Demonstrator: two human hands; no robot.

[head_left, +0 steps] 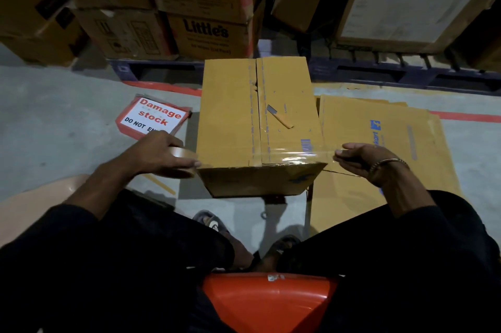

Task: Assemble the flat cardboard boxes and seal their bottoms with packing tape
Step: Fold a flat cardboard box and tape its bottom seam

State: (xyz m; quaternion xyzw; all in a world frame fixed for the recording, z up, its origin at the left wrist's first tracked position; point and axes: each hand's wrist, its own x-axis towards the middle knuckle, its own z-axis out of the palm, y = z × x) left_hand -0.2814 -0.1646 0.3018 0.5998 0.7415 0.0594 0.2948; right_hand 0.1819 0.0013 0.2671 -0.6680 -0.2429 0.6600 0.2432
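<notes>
Box [257, 121] assembled, standing bottom-up on floor [54, 121], btwn the two hands and reaching away fwd of them. Long axis runs away from the person; flap seam runs the same way, roughly down the middle. Seam looks taped over the near part; further out the flaps gape a bit and look torn, can't tell if tape covers that stretch. A cross strip of clear tape [292, 156] lies over the near end, at right angles to the seam, shiny, spanning from the right edge toward the seam.

Left hand [162, 153] clenched over tape roll [181, 161], pressed against the box's near-left corner. Right hand [363, 159] off the near-right corner, fingers curled, thumb and fingertips seeming to pinch the free tape end; grip not fully clear, so only prob. holding.

Small cutter [279, 117] resting on top of the box, fwd of the right hand, lying diagonal.

Progress, judged: this box nearly sealed. Left to do: press cross strip down, cut from roll, maybe re-tape far part of seam. Flat boxes [379, 142] stacked on floor under and beyond the right hand, not yet opened, so more to go. Sign [151, 118] on floor just fwd of the left hand.
</notes>
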